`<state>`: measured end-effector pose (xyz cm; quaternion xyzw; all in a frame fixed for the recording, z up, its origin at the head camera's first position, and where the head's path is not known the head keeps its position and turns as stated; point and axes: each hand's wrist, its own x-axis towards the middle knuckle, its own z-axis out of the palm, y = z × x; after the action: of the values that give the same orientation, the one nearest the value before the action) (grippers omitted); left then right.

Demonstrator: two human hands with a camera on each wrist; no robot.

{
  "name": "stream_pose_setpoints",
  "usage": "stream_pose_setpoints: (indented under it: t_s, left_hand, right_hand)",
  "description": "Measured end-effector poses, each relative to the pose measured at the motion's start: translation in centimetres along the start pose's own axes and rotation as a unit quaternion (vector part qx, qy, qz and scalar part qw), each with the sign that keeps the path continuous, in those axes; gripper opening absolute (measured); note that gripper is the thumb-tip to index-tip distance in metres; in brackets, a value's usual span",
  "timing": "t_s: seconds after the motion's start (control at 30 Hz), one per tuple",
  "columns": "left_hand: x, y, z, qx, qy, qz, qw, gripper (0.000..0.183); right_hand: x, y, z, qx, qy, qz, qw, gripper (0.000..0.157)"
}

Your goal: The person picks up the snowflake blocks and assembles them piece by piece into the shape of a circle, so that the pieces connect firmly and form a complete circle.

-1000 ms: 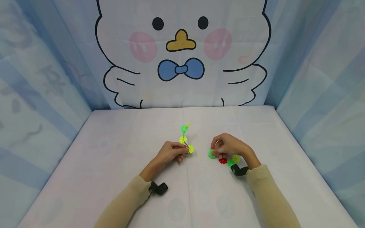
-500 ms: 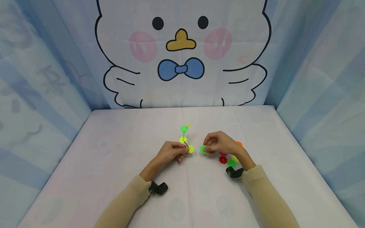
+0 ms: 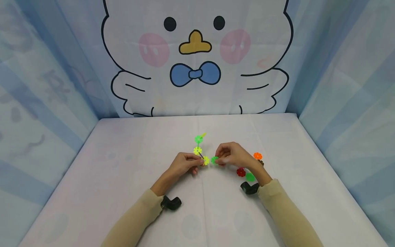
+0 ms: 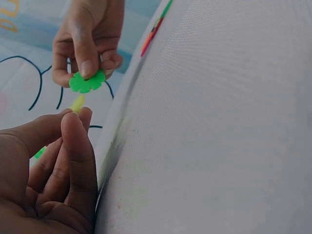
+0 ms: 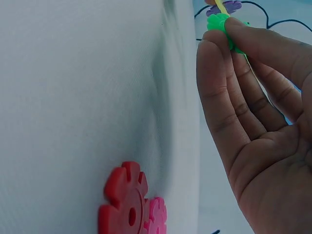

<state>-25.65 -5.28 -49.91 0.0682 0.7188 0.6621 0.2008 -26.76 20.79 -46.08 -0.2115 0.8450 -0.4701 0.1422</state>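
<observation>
My left hand (image 3: 186, 164) pinches a yellow snowflake disc (image 3: 206, 160) at the near end of a short chain. Beyond it the chain has a dark purple disc (image 3: 201, 155) seen edge-on, another yellow disc (image 3: 197, 150), a green disc (image 3: 199, 139) and a yellow piece at the tip. Between right thumb and fingers, my right hand (image 3: 236, 156) holds a loose green snowflake disc (image 4: 87, 84). In the left wrist view its notched rim faces the pinched yellow disc (image 4: 78, 103) across a small gap.
Loose discs lie beneath and beside the right wrist: a red disc (image 3: 241, 172), a green disc (image 3: 250, 177), an orange disc (image 3: 258, 156) and a brown one partly hidden. A pink disc (image 5: 157, 217) sits behind the red one. A cartoon-printed curtain (image 3: 197, 99) backs the white table (image 3: 139, 137).
My right hand has moved left with the green disc, away from the loose discs and close up to the yellow disc. My left hand has stayed in place.
</observation>
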Motion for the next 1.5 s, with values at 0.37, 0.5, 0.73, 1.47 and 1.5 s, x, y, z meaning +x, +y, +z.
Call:
stream_pose_setpoints:
  t_s: [0.37, 0.5, 0.73, 1.47, 1.5]
  left_hand:
    - [-0.1, 0.1, -0.1, -0.006, 0.001, 0.003, 1.0000, 0.026]
    - [-0.1, 0.1, -0.1, -0.001, 0.006, 0.001, 1.0000, 0.025]
    - [0.1, 0.0, -0.1, 0.005, 0.015, 0.000, 0.9999, 0.024]
    - [0.2, -0.3, -0.1, 0.001, 0.038, 0.019, 0.9991, 0.022]
    - [0.2, -0.3, -0.1, 0.001, 0.039, 0.020, 0.9990, 0.022]
  right_hand:
    - [0.2, -0.2, 0.6, -0.037, 0.005, -0.009, 0.999, 0.018]
    - [0.2, -0.4, 0.8, -0.043, 0.007, -0.007, 0.999, 0.017]
    - [0.1, -0.8, 1.2, -0.046, 0.015, -0.008, 0.999, 0.015]
    - [0.5, -0.6, 2.7, -0.084, 0.079, -0.045, 0.992, 0.014]
    - [0.6, -0.6, 2.7, -0.086, 0.079, -0.046, 0.992, 0.014]
